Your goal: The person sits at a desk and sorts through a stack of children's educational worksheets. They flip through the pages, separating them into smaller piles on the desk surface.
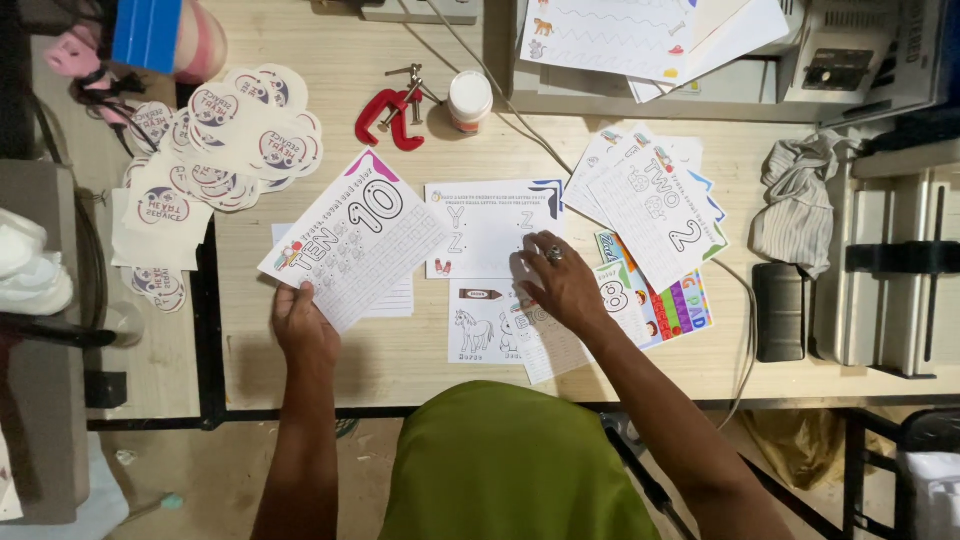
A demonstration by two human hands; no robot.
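L hand [303, 325] pinches 1 number worksheet [357, 238] by its lower edge, tilted above the wooden table [400, 360]. R hand [560, 282], ring on, fingers spread, presses flat on an animal worksheet [490, 325] w/ 1 letter sheet [487, 225] just above. Fanned worksheet stack [655, 200] at right, count unclear. 1 red C-clamp [388, 115], 1 white-lidded jar [469, 100], contents hidden. Round stickers [235, 140] piled at left.

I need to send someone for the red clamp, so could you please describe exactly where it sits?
On the wooden table, look along the far edge, just left of a small white-lidded jar. The red C-clamp lies flat there, right of the round stickers. It is the only red metal tool among paper sheets.
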